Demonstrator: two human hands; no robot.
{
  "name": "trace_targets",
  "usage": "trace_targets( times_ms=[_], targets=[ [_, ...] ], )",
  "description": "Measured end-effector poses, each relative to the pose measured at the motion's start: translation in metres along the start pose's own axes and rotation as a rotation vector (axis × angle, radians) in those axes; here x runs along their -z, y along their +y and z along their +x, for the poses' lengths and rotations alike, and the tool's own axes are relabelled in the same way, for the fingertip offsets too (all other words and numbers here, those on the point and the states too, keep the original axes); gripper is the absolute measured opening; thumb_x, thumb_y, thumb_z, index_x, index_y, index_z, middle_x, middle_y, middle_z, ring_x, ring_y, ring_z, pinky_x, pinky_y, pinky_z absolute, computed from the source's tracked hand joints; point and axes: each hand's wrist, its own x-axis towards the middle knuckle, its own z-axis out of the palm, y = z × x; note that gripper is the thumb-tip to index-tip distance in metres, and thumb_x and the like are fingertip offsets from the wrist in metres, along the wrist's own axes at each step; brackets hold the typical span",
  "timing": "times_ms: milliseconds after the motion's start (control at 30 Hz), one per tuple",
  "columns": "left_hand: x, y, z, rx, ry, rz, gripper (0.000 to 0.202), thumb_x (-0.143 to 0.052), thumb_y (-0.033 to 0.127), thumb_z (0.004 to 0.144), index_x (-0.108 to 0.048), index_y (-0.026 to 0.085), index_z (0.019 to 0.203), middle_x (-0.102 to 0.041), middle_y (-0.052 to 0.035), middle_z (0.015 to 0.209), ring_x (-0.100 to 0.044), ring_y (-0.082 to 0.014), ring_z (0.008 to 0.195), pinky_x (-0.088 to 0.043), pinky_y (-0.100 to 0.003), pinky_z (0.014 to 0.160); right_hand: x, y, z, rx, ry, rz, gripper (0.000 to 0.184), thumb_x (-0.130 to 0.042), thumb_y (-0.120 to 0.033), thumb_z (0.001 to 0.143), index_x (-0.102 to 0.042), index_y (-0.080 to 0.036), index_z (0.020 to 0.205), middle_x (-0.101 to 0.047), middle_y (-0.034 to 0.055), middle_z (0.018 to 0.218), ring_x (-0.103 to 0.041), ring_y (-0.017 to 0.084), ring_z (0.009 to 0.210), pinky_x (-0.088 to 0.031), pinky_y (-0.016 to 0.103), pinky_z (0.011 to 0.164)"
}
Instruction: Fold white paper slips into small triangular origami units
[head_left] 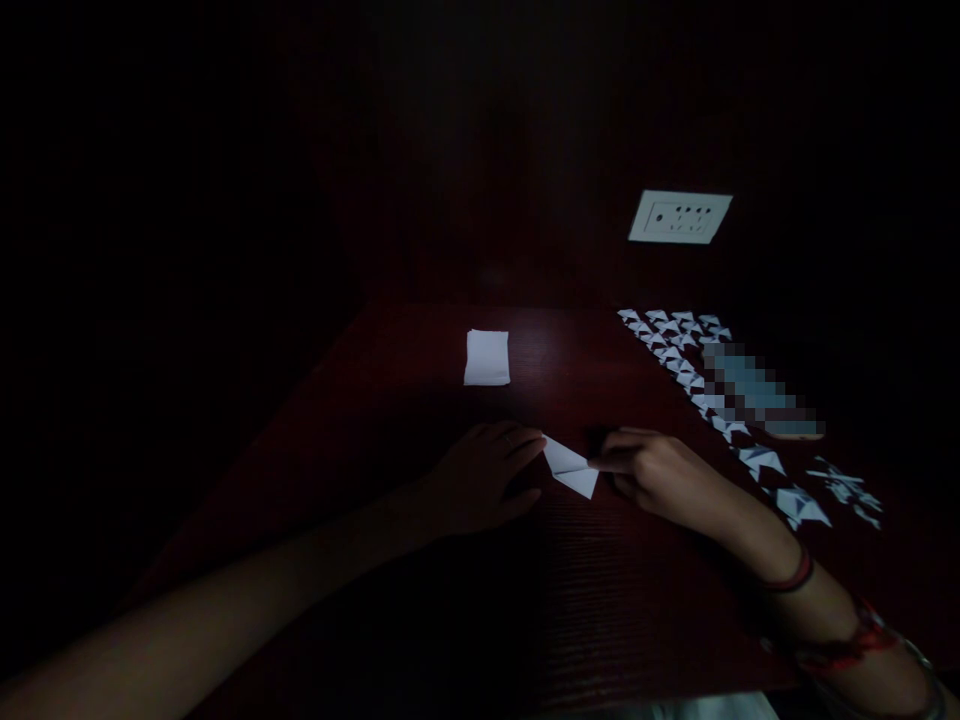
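A small white piece of folded paper [571, 468] lies on the dark red table between my hands, with a crease running across it. My left hand [484, 478] rests flat, its fingers stretched out and the thumb apart; the fingertips touch the paper's upper left corner. At the paper's right corner is the tip of the index finger of my right hand [660, 472]. The other fingers of that hand are curled in, and its thumb is hard to make out. Beyond my hands sits a stack of square white paper [487, 358].
Rows of folded white paper pieces [684, 372] line the right side of the table [420, 400]. Beside them lie a blurred-out phone-like object [761, 390] and a small pile of white paper strips [846, 488]. A white wall socket [681, 217] is at the back right. The surroundings are dark.
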Motion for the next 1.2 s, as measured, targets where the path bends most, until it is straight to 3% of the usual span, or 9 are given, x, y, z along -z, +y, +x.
trace_targets(
  times_ms=[200, 400, 500, 733, 967, 1100, 1200],
  targets=[
    [-0.001, -0.001, 0.0, -0.013, -0.008, -0.011, 0.047, -0.04, 0.041, 0.082, -0.031, 0.023, 0.125, -0.036, -0.003, 0.127, -0.033, -0.0243, 0.112, -0.028, -0.042, 0.092, 0.004, 0.004, -0.005, -0.021, -0.027, 0.076, 0.031, -0.045, -0.009, 0.075, -0.063, -0.026, 0.092, -0.056, 0.0014, 0.083, -0.053, 0.013, 0.078, -0.044, 0.024, 0.071],
    [-0.002, -0.001, 0.0, -0.043, 0.007, -0.005, 0.045, -0.04, 0.04, 0.083, -0.032, 0.023, 0.124, -0.036, -0.004, 0.127, -0.033, -0.0241, 0.112, -0.027, -0.042, 0.092, -0.004, 0.004, 0.007, -0.08, 0.119, 0.154, 0.033, -0.042, -0.009, 0.077, -0.058, -0.02, 0.104, -0.056, 0.0039, 0.091, -0.053, 0.014, 0.082, -0.044, 0.026, 0.075],
    [-0.005, -0.003, 0.0, -0.054, 0.028, -0.001, 0.046, -0.039, 0.041, 0.083, -0.032, 0.022, 0.125, -0.036, -0.0042, 0.127, -0.032, -0.0241, 0.113, -0.027, -0.042, 0.093, -0.01, -0.001, 0.015, -0.063, 0.13, 0.163, 0.035, -0.04, -0.01, 0.079, -0.055, -0.019, 0.109, -0.055, 0.005, 0.091, -0.053, 0.014, 0.083, -0.044, 0.026, 0.074],
    [-0.003, -0.002, 0.0, -0.052, 0.037, 0.004, 0.045, -0.04, 0.041, 0.082, -0.034, 0.023, 0.123, -0.038, -0.0045, 0.125, -0.033, -0.0238, 0.112, -0.028, -0.042, 0.092, -0.017, -0.01, 0.022, -0.022, 0.093, 0.091, 0.024, -0.042, -0.016, 0.081, -0.061, -0.019, 0.096, -0.052, 0.0049, 0.086, -0.051, 0.014, 0.08, -0.042, 0.026, 0.074],
    [-0.004, -0.001, -0.001, -0.004, 0.017, 0.011, 0.047, -0.041, 0.042, 0.082, -0.033, 0.025, 0.124, -0.035, -0.0026, 0.128, -0.028, -0.0266, 0.116, -0.025, -0.045, 0.094, -0.009, -0.01, 0.013, -0.035, 0.079, 0.079, 0.02, -0.044, -0.019, 0.081, -0.063, -0.018, 0.084, -0.053, 0.0043, 0.081, -0.05, 0.014, 0.079, -0.041, 0.027, 0.074],
    [-0.005, -0.002, -0.001, -0.019, -0.003, 0.019, 0.048, -0.04, 0.042, 0.083, -0.031, 0.023, 0.126, -0.026, -0.0022, 0.134, -0.017, -0.0277, 0.122, -0.023, -0.045, 0.096, -0.007, -0.009, 0.01, -0.043, 0.07, 0.092, 0.02, -0.044, -0.024, 0.082, -0.063, -0.018, 0.086, -0.054, 0.0039, 0.08, -0.051, 0.014, 0.077, -0.041, 0.028, 0.074],
    [-0.005, -0.003, -0.001, -0.045, -0.023, 0.007, 0.048, -0.037, 0.041, 0.084, -0.028, 0.022, 0.127, -0.026, -0.0013, 0.135, -0.017, -0.0256, 0.123, -0.021, -0.044, 0.097, -0.011, -0.007, 0.012, -0.059, 0.087, 0.12, 0.021, -0.042, -0.023, 0.083, -0.06, -0.017, 0.092, -0.054, 0.0042, 0.081, -0.051, 0.014, 0.078, -0.041, 0.027, 0.075]
  ],
)
